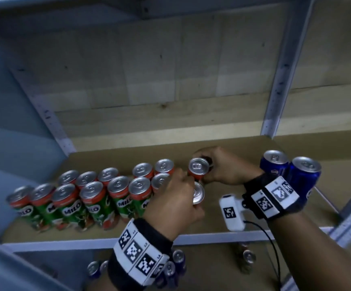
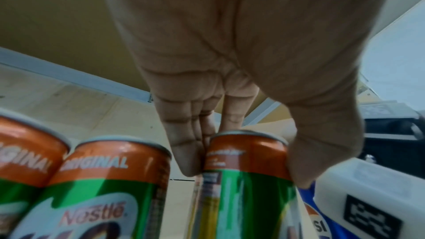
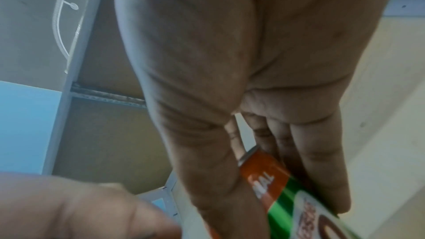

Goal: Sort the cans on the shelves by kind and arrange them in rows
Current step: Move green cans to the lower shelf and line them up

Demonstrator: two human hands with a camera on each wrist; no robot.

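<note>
Several green and orange Milo cans (image 1: 90, 198) stand in two rows on the left half of the wooden shelf (image 1: 223, 219). My left hand (image 1: 176, 198) grips one Milo can (image 1: 197, 193) at the right end of the front row; in the left wrist view its fingers (image 2: 186, 152) and thumb wrap that can (image 2: 246, 179) just under the rim. My right hand (image 1: 218, 166) holds another Milo can (image 1: 198, 167) behind it, at the right end of the back row, seen tilted in the right wrist view as the held can (image 3: 282, 186).
Two blue Pepsi cans (image 1: 288, 169) stand at the shelf's right, behind my right wrist. More cans (image 1: 176, 263) sit on the lower shelf. A grey metal upright (image 1: 281, 76) rises at back right, another (image 1: 50, 122) at left. The shelf's back is bare wood.
</note>
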